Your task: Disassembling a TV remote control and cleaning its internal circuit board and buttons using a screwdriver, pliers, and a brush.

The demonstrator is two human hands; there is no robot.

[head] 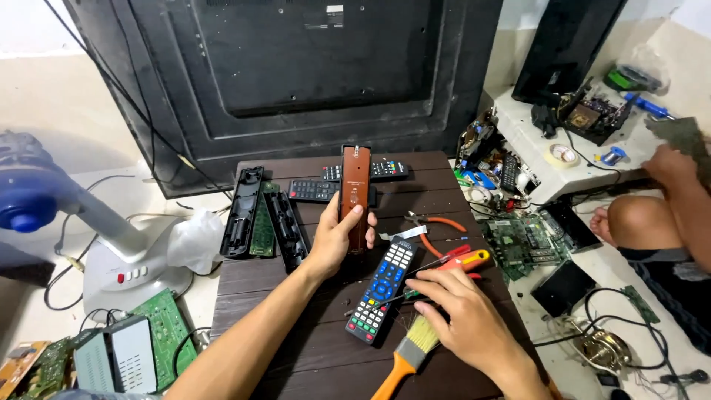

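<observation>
Brown remote [355, 194], black remote with multicoloured buttons [382, 290], orange-handled brush [406, 355]

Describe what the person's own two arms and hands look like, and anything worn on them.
Both arms are bare as far up as the picture shows: no sleeves, gloves, watch or bands in view. The left hand and the right hand show no rings that can be made out. The fingers are bare, with short nails. No cables or markings lie on either arm.
</observation>
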